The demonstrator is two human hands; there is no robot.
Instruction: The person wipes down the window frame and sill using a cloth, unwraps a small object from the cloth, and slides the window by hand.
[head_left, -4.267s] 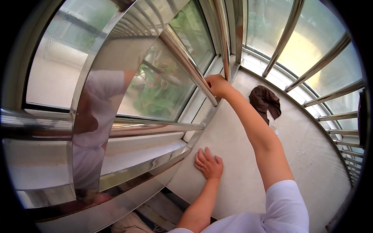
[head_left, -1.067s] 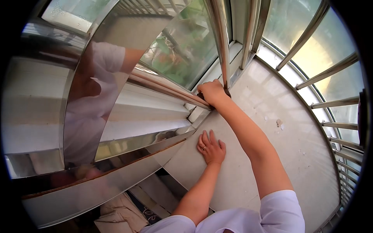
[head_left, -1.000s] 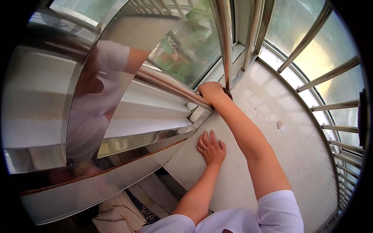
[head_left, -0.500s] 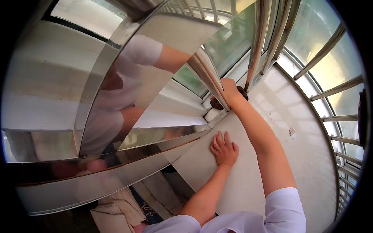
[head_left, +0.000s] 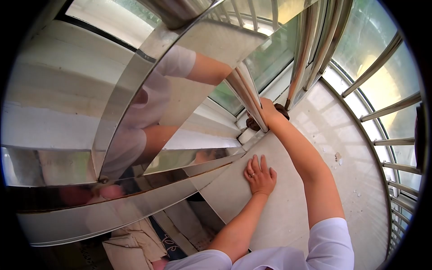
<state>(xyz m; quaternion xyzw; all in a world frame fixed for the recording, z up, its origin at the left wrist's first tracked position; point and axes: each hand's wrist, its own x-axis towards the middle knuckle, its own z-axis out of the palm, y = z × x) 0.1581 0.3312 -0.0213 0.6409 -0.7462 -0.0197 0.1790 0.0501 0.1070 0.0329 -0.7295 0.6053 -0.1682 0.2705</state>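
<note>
My left hand (head_left: 261, 176) lies flat on the pale stone slab (head_left: 288, 198), fingers spread, a ring on one finger. My right arm stretches farther out, and my right hand (head_left: 269, 111) is at the foot of a shiny metal post (head_left: 249, 96). A crumpled dark brown cloth (head_left: 282, 110) bunches out on both sides of that hand, which presses it down by the post and window frame. The post covers part of the cloth, and my right fingertips are hidden.
A mirror-like metal panel (head_left: 180, 103) at left reflects an arm and white shirt. Metal bars (head_left: 393, 142) line the windows on the right. Small flakes (head_left: 338, 157) lie on the slab. Folded beige cloth (head_left: 135, 245) sits below the ledge (head_left: 112, 216).
The view has shifted slightly, so the panel and post appear a little farther right. My left hand stays flat on the slab; my right hand remains with the cloth at the post's foot.
</note>
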